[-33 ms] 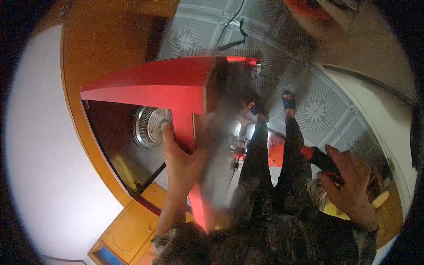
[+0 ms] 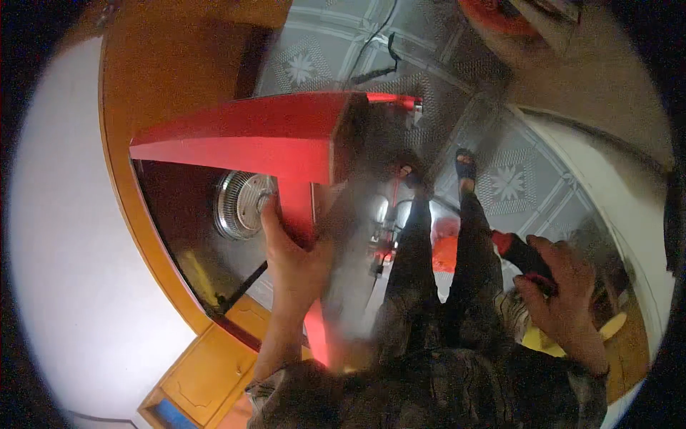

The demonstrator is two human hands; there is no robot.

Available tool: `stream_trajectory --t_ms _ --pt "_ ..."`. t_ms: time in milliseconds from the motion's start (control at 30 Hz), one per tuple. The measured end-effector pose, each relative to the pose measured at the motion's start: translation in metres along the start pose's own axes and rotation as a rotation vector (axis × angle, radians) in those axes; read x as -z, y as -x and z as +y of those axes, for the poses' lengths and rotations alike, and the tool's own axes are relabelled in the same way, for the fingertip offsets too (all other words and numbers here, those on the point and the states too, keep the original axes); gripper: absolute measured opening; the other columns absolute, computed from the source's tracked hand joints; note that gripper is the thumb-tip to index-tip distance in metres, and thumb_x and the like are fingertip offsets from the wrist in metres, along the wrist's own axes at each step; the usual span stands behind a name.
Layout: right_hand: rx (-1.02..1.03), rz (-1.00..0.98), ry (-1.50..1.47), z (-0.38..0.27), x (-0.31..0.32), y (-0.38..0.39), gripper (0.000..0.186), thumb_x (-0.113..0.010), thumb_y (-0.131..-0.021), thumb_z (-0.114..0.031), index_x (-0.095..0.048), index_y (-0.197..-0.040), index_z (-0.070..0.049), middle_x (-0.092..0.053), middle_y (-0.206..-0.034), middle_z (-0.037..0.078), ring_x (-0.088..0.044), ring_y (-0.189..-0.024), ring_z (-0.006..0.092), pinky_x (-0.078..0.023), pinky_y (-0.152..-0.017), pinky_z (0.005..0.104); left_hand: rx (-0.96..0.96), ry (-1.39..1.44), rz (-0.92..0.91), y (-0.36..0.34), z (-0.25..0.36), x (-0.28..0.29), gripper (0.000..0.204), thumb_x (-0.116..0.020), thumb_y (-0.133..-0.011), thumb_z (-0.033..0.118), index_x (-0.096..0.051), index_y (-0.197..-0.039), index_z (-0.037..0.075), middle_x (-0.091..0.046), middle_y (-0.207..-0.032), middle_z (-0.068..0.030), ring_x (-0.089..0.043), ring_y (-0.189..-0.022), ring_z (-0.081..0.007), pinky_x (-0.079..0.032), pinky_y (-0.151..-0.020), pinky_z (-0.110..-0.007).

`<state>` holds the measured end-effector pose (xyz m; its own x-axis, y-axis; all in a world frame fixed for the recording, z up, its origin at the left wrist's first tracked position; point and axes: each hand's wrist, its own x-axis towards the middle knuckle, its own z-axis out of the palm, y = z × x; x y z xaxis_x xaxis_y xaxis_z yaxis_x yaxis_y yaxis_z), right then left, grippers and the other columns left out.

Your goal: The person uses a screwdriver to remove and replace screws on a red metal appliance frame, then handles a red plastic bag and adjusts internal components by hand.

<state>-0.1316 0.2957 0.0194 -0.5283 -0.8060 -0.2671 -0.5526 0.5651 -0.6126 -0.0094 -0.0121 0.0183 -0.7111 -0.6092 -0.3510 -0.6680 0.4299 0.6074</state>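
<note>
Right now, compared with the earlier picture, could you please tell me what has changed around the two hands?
Very little: the black-and-red tool in the right hand seems to have shifted slightly, its red end a touch farther right and up in the picture. Nothing was taken hold of or let go. The left hand stayed on the red post.

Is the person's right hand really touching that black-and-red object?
Touching: the head view shows the right hand closed around one end of the black-and-red object, while its other end sticks out beyond the grip.
</note>
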Motion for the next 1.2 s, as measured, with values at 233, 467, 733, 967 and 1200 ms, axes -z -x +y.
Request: stream_trajectory --t_ms 233,467,733,967,1200 --pt "-0.322 0.051 -0.750 0.003 -0.022 -0.060 0.044 -0.057 -0.083 -0.011 -0.037 -0.122 -0.004 -0.053 -0.085 0.002 -0.047 -0.072 0.0079 -0.040 -0.063 0.0216 0.104 -0.393 0.192 0.020 -0.004 -0.007 0.071 -0.071 -0.068 0.009 -0.035 -0.129 0.001 -0.059 -0.098 -0.0209 -0.060 -0.089 -0.0375 -0.048 -0.080 -0.040" --pt "-0.093 0.233 -0.941 -0.030 -0.024 -0.110 0.034 -0.056 -0.080 -0.005 -0.045 -0.112 -0.004 -0.052 -0.080 0.002 -0.048 -0.063 0.0080 -0.041 -0.053 0.0233 -0.071 -0.344 0.310 0.041 -0.013 -0.014 0.067 -0.071 -0.074 0.025 -0.038 -0.126 -0.001 -0.052 -0.116 -0.0275 -0.050 -0.107 -0.0430 -0.041 -0.090 -0.047" --pt "-0.349 0.364 -1.188 -0.016 -0.057 -0.100 0.018 -0.057 -0.085 -0.012 -0.047 -0.100 -0.005 -0.049 -0.071 0.002 -0.048 -0.054 0.0104 -0.041 -0.047 0.0252 -0.469 -0.198 0.565 0.102 -0.018 -0.050 0.020 -0.069 -0.070 0.008 -0.060 -0.087 0.005 -0.057 -0.103 -0.0191 -0.055 -0.098 -0.0322 -0.041 -0.088 -0.045" --pt "-0.493 0.168 -1.176 0.014 -0.085 -0.082 0.016 -0.058 -0.085 -0.013 -0.046 -0.095 -0.009 -0.050 -0.062 0.000 -0.045 -0.043 0.0097 -0.035 -0.036 0.0240 0.088 0.142 0.197 0.137 0.006 -0.111 0.014 -0.056 -0.076 0.000 -0.058 -0.090 0.004 -0.060 -0.088 -0.0118 -0.057 -0.083 -0.0343 -0.045 -0.069 -0.043" --pt "-0.438 0.008 -1.017 0.100 -0.136 -0.079 0.017 -0.058 -0.083 -0.010 -0.052 -0.098 -0.004 -0.053 -0.080 0.003 -0.052 -0.069 0.0136 -0.043 -0.057 0.0275 0.182 0.071 0.132 0.141 0.023 -0.215 0.054 -0.066 -0.069 0.006 -0.049 -0.120 0.002 -0.042 -0.124 -0.0219 -0.039 -0.113 -0.0422 -0.035 -0.100 -0.047"
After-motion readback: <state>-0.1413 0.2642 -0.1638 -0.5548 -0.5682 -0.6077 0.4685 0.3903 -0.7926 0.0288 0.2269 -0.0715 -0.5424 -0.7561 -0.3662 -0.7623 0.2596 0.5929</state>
